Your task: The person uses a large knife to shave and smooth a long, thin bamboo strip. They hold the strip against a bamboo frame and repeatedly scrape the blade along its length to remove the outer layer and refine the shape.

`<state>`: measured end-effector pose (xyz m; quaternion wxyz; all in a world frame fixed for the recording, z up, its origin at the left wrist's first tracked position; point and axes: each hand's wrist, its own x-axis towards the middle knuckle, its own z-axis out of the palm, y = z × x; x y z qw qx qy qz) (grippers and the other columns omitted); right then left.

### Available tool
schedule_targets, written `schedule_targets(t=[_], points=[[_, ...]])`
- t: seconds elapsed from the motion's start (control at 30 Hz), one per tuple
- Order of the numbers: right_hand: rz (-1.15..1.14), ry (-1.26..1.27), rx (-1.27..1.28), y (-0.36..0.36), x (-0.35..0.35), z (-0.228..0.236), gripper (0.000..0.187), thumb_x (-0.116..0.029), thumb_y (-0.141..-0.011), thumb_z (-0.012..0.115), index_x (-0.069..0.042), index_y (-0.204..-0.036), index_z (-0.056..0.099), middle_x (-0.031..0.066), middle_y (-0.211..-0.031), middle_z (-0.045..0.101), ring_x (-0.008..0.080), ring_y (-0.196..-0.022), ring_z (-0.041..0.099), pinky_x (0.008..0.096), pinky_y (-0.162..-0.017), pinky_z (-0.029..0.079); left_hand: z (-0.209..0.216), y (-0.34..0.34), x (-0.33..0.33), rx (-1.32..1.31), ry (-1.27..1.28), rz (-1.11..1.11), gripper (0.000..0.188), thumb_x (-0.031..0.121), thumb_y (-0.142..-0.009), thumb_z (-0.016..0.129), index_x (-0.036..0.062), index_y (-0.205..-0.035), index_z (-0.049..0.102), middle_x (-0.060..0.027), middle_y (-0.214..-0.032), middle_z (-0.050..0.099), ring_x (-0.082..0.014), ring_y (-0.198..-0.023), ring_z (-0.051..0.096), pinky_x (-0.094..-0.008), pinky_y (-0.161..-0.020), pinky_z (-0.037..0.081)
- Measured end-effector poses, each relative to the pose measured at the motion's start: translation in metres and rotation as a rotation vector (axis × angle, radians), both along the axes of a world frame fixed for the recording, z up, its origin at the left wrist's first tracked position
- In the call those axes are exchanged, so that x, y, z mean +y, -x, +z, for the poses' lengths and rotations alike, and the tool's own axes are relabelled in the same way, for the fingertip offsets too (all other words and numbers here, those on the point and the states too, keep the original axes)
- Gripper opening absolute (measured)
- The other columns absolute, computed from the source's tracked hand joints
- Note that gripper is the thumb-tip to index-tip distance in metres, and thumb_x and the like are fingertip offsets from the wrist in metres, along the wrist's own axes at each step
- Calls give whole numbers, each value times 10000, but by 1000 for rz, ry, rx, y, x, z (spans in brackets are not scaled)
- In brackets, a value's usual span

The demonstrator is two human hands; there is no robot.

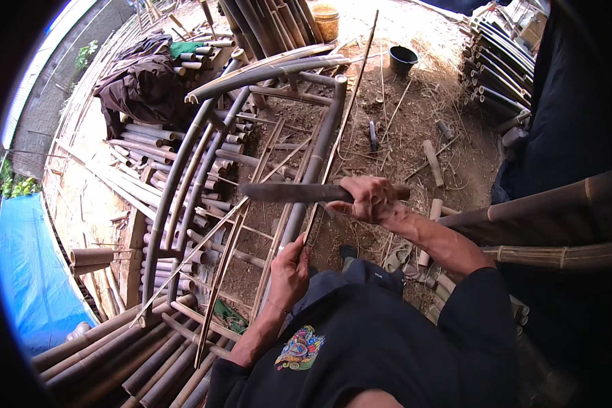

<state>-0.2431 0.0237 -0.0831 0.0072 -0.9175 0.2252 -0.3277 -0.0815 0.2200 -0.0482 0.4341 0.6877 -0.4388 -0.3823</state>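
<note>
My right hand (368, 198) is closed round the wooden handle of a machete (289, 193). Its dark, broad blade points left, level across the view, over a long bamboo strip. That thin bamboo strip (357, 88) is gripped near its lower end by my left hand (290, 272), with fingers wrapped round it. The strip runs up and away toward the top of the view. Beneath the blade, beside the strip, lies a dark bamboo pole (319, 139) belonging to a bamboo frame with curved rails (172, 183). Whether the blade touches the strip I cannot tell.
Cut bamboo poles (149, 141) are stacked at left, partly under a dark cloth (139, 85). A black bucket (402, 60) and a yellow bucket (326, 22) stand at the back. More bamboo (500, 61) is piled far right. A blue tarp (34, 265) hangs at left.
</note>
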Motion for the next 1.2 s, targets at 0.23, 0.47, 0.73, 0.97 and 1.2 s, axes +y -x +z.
schedule_targets(t=[0.23,0.47,0.73,0.97,1.2], points=[[-340,-351,46,27,-47,-19,632,-693,-902,393,-84,-785,520,38,-533,524,120,-398,469,336,-336,399,-15,0,21,-38,75,-51,279,30,-928,551,6,-1204,593,-128,-811,586,-178,-705,584,-285,-658,468],[-516,-557,24,45,-77,-23,609,-690,-904,391,-113,-808,559,33,-493,498,136,-406,500,333,-351,409,-17,-4,40,-107,19,-107,280,0,-899,575,2,-1178,593,-148,-779,560,-235,-666,582,-310,-614,458],[-667,-366,-47,100,-136,9,627,-695,-910,382,-109,-770,556,27,-501,503,130,-399,465,337,-342,368,-8,-15,87,-205,-37,-223,282,-18,-866,594,1,-1147,606,-151,-740,536,-263,-643,573,-328,-583,444],[-673,-352,-20,143,-173,20,721,-763,-884,274,-111,-816,575,-6,-518,472,94,-398,414,310,-327,363,-26,-44,133,-332,22,-226,336,-43,-809,618,22,-1138,624,-129,-713,526,-271,-608,559,-343,-556,441],[-630,-82,-33,164,-183,36,617,-676,-929,331,-111,-842,564,-8,-492,442,88,-368,401,308,-301,352,-21,-57,133,-411,25,-286,340,-72,-772,584,-12,-1105,615,-138,-707,534,-283,-615,555,-358,-559,438]])
